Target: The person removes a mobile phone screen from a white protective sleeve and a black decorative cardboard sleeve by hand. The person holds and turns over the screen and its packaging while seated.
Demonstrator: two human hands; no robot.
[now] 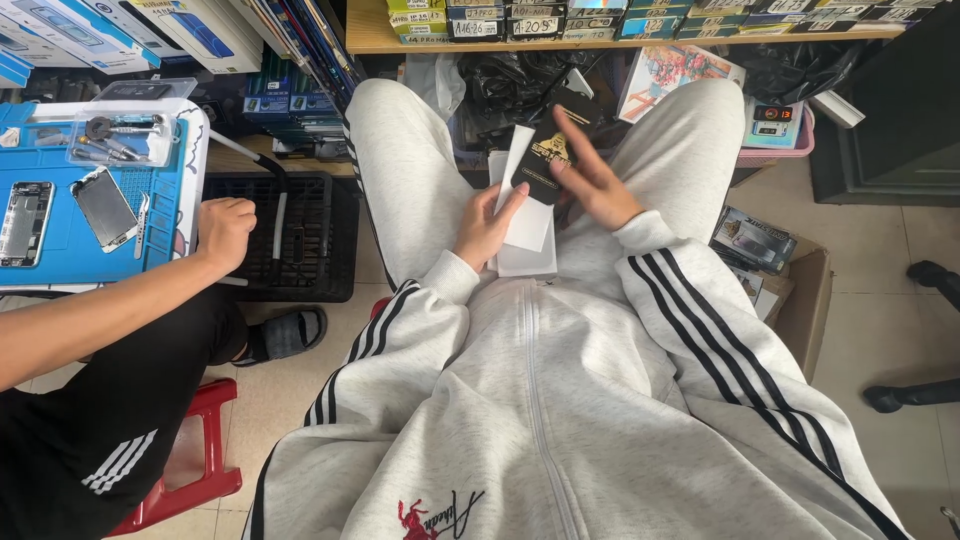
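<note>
I sit in a light grey tracksuit with my hands over my lap. My left hand (487,228) and my right hand (592,178) together hold a small flat black packet with gold print (541,165). Behind it sits a white card or sleeve (519,157), tilted upright, and white flat boxes (527,248) rest on my lap under my left hand. My right hand's fingers are spread across the packet's right side; the left fingertips pinch its lower edge.
Another person's arm and fist (224,230) reach in from the left near a blue work mat (90,215) with opened phones and tools. A black crate (310,240), red stool (200,440), shelf of boxes (600,25) and cardboard box (790,290) surround me.
</note>
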